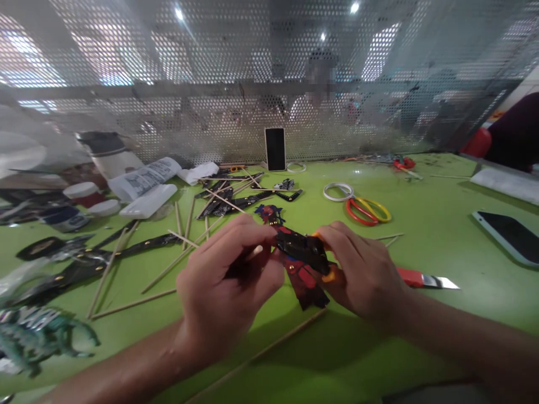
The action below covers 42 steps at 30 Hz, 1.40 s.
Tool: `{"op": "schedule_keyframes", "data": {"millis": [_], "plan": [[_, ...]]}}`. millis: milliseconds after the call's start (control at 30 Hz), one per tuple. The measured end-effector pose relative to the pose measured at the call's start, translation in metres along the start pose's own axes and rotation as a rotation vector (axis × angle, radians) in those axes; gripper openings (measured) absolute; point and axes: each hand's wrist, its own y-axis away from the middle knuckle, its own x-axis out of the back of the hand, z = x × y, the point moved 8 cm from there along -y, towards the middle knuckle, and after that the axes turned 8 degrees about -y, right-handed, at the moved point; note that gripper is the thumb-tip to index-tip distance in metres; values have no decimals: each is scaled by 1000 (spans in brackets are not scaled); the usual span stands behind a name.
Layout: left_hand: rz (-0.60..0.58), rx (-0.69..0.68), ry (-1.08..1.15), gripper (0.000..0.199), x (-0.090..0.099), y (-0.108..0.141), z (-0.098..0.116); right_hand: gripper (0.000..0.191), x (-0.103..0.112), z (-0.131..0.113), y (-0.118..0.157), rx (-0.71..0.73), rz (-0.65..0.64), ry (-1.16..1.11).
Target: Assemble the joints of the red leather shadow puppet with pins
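My right hand [366, 275] is closed around a dark tool with orange grips [305, 249]; it looks like pliers, but its jaws are partly hidden. My left hand [231, 275] is closed too, its fingertips meeting the tool's left end. A pale round stick end [259, 249] pokes out between the left fingers; the rest of that stick is hidden. Behind and below the tool shows a flat red and dark-blue jointed figure [305, 278] with brass-coloured fasteners. I cannot tell whether either hand touches the figure.
Thin wooden sticks [168, 269] and black jointed figures [147, 244] lie to the left, near a green toy [46, 336]. A red-handled cutter [438, 281] has its blade exposed at right. Scissors [364, 210], a tape roll [338, 191] and phone [511, 235] lie beyond.
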Motion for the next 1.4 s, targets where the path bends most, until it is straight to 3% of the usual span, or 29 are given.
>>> {"op": "schedule_keyframes", "data": {"millis": [200, 400, 600, 933, 1133, 1267, 1400], "plan": [[0, 0, 67, 24, 2, 0, -1, 31, 12, 2, -1, 7, 85, 32], [-45, -51, 142, 26, 0, -4, 6, 21, 25, -1, -4, 71, 209, 110], [-100, -26, 150, 22, -2, -7, 5, 13, 31, -2, -5, 78, 221, 186], [-108, 19, 135, 23, -3, -8, -1, 20, 33, -2, -3, 97, 235, 208], [-126, 22, 112, 20, -5, -5, 3, 11, 33, -2, -8, 41, 220, 222], [-160, 43, 126, 22, -11, -4, 1, 17, 27, 3, -9, 11, 174, 186], [-241, 112, 181, 17, -20, -3, -14, 8, 10, 21, -7, -149, 43, -98]]}}
